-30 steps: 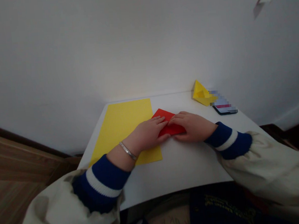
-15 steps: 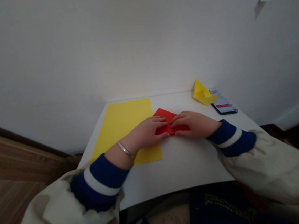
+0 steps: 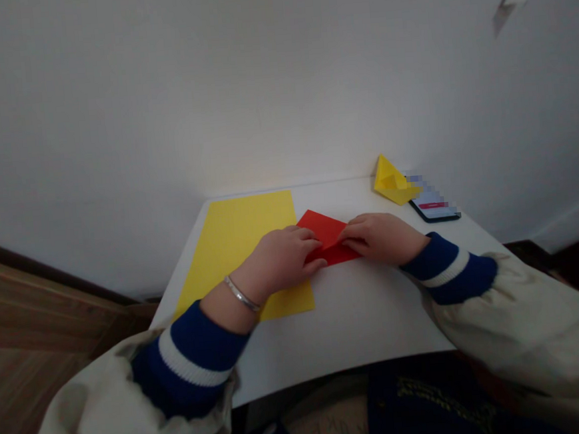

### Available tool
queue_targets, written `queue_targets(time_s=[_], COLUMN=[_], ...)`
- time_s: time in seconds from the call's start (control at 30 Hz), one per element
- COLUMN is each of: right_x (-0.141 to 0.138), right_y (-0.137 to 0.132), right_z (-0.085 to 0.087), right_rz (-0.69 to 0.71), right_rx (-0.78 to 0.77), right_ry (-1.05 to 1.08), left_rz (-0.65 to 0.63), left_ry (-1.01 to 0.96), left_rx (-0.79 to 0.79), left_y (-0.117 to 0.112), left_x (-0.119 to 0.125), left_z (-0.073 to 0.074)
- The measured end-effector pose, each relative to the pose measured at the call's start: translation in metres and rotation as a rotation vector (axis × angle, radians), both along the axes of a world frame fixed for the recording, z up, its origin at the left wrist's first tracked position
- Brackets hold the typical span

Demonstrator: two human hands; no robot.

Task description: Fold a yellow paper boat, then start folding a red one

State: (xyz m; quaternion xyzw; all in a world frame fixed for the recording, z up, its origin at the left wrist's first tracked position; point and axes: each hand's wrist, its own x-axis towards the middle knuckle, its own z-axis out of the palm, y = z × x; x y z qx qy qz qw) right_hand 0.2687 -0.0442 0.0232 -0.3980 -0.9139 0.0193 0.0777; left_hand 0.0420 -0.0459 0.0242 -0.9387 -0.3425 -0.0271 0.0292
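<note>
A folded piece of red paper (image 3: pixel 323 226) lies on the white table between my hands, its upper corner pointing away from me. My left hand (image 3: pixel 288 256) grips its left side, the fingertips on top and the thumb at the near edge. On the right, my right hand (image 3: pixel 378 237) pinches a flap of the paper between thumb and fingers, and the flap looks slightly lifted. The paper's left and right ends are partly hidden beneath my hands.
A yellow paper sheet (image 3: pixel 242 224) lies flat on the left of the white table (image 3: pixel 372 317), partly under my left forearm. At the back right, a folded yellow paper boat (image 3: pixel 388 184) touches a phone (image 3: pixel 437 211). A wall stands behind the table.
My right hand has drawn its fingers back to the right and closed them on the red flap, uncovering more of the paper's near edge. The left fingers have curled slightly.
</note>
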Motion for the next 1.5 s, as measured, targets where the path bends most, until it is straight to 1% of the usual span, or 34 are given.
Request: queue_targets(time_s=[0.17, 0.3, 0.4, 0.57, 0.63, 0.7, 0.8, 0.93, 1.0, 1.07, 1.17, 1.3, 1.5], right_x=[0.003, 0.006, 0.01, 0.014, 0.015, 0.016, 0.016, 0.008, 0.0, -0.007, -0.012, -0.01, -0.011], right_y=[0.003, 0.006, 0.009, 0.01, 0.009, 0.008, 0.008, 0.005, 0.002, -0.001, -0.004, -0.003, 0.001], right_z=[0.0, 0.005, 0.008, 0.014, 0.016, 0.016, 0.013, 0.01, 0.009, 0.009, 0.007, 0.006, 0.007], right_rz=[0.022, -0.011, -0.113, -0.347, -0.399, -0.408, -0.355, -0.145, -0.01, 0.057, 0.046, 0.003, -0.024], right_rx=[0.0, -0.083, -0.124, -0.149, -0.152, -0.159, -0.105, 0.038, 0.017, -0.005, 0.009, 0.013, -0.047], right_ry=[-0.037, -0.116, -0.198, -0.37, -0.402, -0.413, -0.376, -0.214, -0.149, -0.099, -0.075, -0.1, -0.099], left_rz=[0.064, 0.109, 0.166, 0.267, 0.305, 0.331, 0.317, 0.238, 0.206, 0.178, 0.138, 0.11, 0.105], left_ry=[0.088, 0.155, 0.181, 0.213, 0.23, 0.238, 0.202, 0.099, 0.054, 0.019, -0.013, -0.036, -0.063], left_rx=[0.061, 0.053, 0.035, -0.008, -0.013, -0.004, 0.044, 0.072, 0.053, 0.032, 0.004, -0.025, -0.139], left_y=[0.0, 0.002, 0.001, -0.003, -0.004, -0.006, -0.005, -0.001, 0.001, 0.002, 0.002, 0.003, 0.011], left_x=[0.0, 0.0, -0.001, -0.001, -0.001, -0.001, -0.002, -0.002, 0.0, 0.003, 0.005, 0.005, 0.0], left_z=[0.0, 0.001, 0.002, 0.008, 0.01, 0.01, 0.006, -0.001, -0.002, -0.002, -0.001, -0.002, -0.002])
